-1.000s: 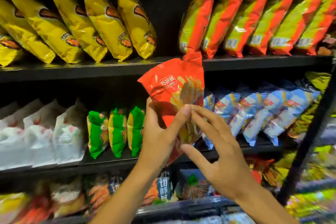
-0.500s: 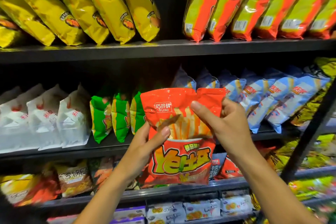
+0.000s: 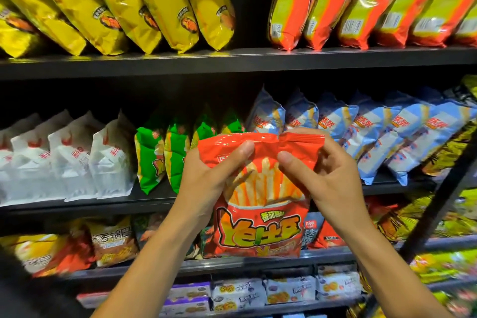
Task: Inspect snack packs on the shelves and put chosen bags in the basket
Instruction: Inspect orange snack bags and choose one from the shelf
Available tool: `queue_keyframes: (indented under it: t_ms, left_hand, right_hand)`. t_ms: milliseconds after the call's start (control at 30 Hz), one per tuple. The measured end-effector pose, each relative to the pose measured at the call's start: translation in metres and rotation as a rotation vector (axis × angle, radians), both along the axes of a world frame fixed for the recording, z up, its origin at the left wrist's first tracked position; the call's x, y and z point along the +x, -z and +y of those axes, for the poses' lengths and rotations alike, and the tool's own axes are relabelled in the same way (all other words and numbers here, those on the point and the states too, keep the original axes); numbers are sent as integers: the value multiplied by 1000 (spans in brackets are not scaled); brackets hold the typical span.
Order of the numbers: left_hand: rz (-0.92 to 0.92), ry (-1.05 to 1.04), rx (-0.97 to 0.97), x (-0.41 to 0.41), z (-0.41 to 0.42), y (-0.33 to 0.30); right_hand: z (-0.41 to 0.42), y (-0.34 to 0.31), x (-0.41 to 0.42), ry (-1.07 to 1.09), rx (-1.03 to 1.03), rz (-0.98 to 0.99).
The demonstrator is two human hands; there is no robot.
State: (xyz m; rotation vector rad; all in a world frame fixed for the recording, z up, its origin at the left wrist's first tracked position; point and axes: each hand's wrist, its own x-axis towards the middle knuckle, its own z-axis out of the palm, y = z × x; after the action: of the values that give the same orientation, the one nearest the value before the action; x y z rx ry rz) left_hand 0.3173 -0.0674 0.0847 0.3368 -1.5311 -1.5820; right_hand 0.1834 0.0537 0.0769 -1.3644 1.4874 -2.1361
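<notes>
Both hands hold a red bag (image 3: 258, 204) upright in front of the middle shelf (image 3: 144, 201), printed face toward the camera. The left hand (image 3: 206, 183) grips its upper left corner, thumb across the front; the right hand (image 3: 333, 178) pinches the upper right corner, thumb on the front, fingers curled behind. Behind the bag, on that shelf, stand green bags (image 3: 152, 160) and blue bags (image 3: 361, 131) — white bags (image 3: 64, 160) toward the left end. Yellow bags (image 3: 144, 0) lean on the top shelf (image 3: 245, 59).

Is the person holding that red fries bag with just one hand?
No, both hands grip the red fries bag: the left hand and the right hand each pinch its top corners.
</notes>
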Motion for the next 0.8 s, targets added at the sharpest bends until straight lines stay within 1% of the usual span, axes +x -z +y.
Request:
queue_keyframes:
  t_ms: [167, 367, 467, 600, 667, 733, 800]
  left_hand:
    - [19, -6, 9, 0, 0, -1]
    - [-26, 11, 29, 2, -4, 2]
    - [-29, 27, 43, 3, -5, 1]
    - [-9, 36, 49, 1, -1, -2]
    - [8, 21, 62, -2, 0, -5]
    - [49, 11, 74, -6, -1, -8]
    - [84, -3, 96, -11, -2, -11]
  right_hand:
    - [7, -4, -1, 23, -74, 95]
    - [11, -3, -8, -2, -58, 279]
    - [11, -3, -9, -28, -87, 301]
    - [10, -2, -10, -2, -89, 297]
    - [11, -1, -12, -45, -58, 237]
    - [13, 5, -16, -220, 53, 96]
    - [18, 19, -21, -291, 239, 56]
